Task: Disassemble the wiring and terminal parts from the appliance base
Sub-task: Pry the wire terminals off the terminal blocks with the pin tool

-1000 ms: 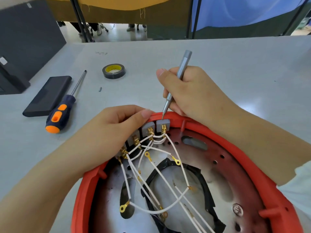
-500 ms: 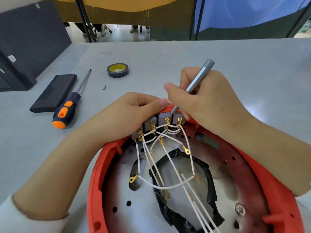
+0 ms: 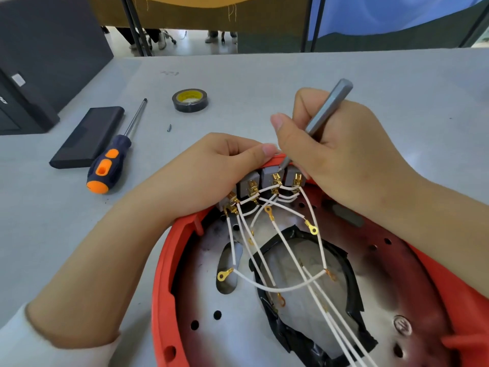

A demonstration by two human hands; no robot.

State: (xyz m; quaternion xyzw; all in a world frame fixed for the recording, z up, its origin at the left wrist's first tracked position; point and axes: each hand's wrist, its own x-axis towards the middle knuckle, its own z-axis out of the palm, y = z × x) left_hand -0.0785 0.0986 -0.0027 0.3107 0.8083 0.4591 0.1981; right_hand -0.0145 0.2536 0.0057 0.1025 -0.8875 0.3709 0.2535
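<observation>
Red base (image 3: pixel 169 260) fills the lower right of frame; grey terminal blocks (image 3: pixel 270 174) sit at its top rim, white wires (image 3: pixel 280 288) trailing down. Your right hand (image 3: pixel 341 154) grips a grey driver (image 3: pixel 325 109), tip at the blocks. Your left hand (image 3: pixel 211 170) curls over the rim beside them. Orange screwdriver (image 3: pixel 105 168) and tape roll (image 3: pixel 189 100) lie upper left.

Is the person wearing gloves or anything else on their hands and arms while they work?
No gloves: both the left hand and the right hand are bare, with no rings, watch or bracelets in view. The forearms are uncovered too. A white sleeve ends at the left forearm; the right arm's sleeve is out of view.
</observation>
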